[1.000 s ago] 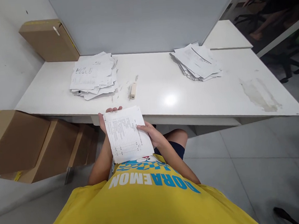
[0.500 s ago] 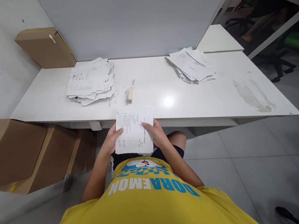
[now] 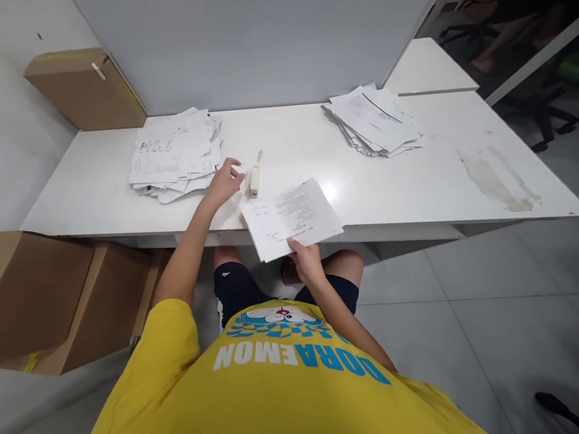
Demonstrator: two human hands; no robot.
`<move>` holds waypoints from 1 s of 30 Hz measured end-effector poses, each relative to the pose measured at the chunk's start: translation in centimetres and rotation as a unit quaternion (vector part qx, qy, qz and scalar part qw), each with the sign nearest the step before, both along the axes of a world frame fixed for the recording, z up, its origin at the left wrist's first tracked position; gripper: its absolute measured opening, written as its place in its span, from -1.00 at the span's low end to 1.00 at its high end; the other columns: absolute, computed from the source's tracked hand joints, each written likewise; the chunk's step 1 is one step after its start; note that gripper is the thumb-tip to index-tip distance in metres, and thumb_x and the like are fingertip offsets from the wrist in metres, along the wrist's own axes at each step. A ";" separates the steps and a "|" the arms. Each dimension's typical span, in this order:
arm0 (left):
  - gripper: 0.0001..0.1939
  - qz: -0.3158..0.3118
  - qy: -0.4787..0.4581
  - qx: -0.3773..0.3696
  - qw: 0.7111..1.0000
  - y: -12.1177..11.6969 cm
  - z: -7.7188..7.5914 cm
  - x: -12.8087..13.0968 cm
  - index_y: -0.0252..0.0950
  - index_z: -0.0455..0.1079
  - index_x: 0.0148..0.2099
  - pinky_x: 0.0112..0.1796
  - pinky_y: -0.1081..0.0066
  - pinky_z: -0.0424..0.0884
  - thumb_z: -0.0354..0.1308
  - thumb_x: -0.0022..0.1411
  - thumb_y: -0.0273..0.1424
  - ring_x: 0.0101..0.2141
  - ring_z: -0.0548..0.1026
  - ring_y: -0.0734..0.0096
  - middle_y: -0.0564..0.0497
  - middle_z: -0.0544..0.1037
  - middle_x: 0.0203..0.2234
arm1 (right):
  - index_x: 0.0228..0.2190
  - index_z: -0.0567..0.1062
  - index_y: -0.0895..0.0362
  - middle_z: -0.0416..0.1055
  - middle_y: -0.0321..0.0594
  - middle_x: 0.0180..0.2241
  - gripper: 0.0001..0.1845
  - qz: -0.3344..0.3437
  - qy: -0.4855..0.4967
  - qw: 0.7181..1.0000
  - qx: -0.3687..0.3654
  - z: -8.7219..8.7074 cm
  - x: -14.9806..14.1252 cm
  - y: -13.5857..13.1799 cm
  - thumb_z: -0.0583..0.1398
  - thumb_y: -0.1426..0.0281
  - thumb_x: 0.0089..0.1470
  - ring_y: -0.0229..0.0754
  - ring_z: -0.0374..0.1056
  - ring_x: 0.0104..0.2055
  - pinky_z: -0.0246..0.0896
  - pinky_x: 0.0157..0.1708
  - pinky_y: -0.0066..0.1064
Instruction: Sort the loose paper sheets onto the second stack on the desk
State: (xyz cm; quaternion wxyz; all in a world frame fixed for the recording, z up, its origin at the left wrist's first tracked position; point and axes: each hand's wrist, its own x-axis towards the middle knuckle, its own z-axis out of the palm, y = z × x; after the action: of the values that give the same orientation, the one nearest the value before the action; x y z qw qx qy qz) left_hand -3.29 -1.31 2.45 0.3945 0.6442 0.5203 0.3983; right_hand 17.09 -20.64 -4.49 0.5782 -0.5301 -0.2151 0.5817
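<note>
My right hand (image 3: 303,259) grips the near edge of a thin bundle of printed papers (image 3: 292,217), which lies partly over the front edge of the white table (image 3: 367,191). My left hand (image 3: 226,179) reaches out over the table with its fingers spread and holds nothing. It hovers just left of a small beige stapler (image 3: 254,180) and right of a loose pile of papers (image 3: 174,156). I cannot tell whether its fingertips touch the stapler.
A second paper stack (image 3: 372,120) lies at the back right of the table. A cardboard box (image 3: 83,89) stands at the back left corner, and more boxes (image 3: 34,290) sit on the floor to the left. A stain (image 3: 497,177) marks the table's right end.
My left hand let go of the paper bundle and reached forward to beside the stapler. My right hand turned the bundle and moved it right onto the table's edge.
</note>
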 end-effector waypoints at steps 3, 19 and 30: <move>-0.58 -0.005 0.076 0.115 0.990 0.9 -1.2 0.4 -0.22 0.39 0.13 0.11 0.12 0.34 0.19 0.23 -0.31 0.00 0.48 0.13 -0.14 0.52 -0.02 | 0.01 0.44 0.15 0.50 -0.03 -0.02 -0.35 -0.029 -0.054 0.998 0.008 -0.3 -0.8 2.0 0.28 0.17 -0.14 0.04 0.45 -0.01 0.47 -0.16 -0.15; -0.42 -0.119 0.269 0.207 0.933 -0.5 -3.5 1.5 -0.23 0.29 0.30 0.24 0.14 0.20 -0.22 0.45 -0.04 0.26 0.27 0.21 -0.10 0.31 0.28 | -0.22 0.58 0.26 0.57 0.04 -0.13 -0.52 -0.083 -0.221 0.972 0.018 -0.9 -1.1 2.8 0.20 0.13 -0.03 0.09 0.48 -0.04 0.40 -0.06 -0.17; -0.45 -0.125 0.280 0.213 0.928 -0.3 -4.1 1.2 -0.17 0.25 0.32 0.24 0.16 0.22 -0.20 0.45 -0.07 0.26 0.26 0.20 -0.06 0.27 0.31 | -0.20 0.55 0.27 0.55 0.06 -0.09 -0.52 -0.084 -0.189 0.978 0.024 0.2 -1.3 4.6 0.19 0.16 -0.05 0.09 0.46 -0.02 0.37 -0.01 -0.12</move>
State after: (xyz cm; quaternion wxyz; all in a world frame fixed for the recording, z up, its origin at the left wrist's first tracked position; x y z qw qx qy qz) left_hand -2.04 -1.63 -1.70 0.1328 0.8580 0.4282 0.2507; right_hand 15.82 -16.05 -4.28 0.5862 -0.6325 -0.2890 0.4156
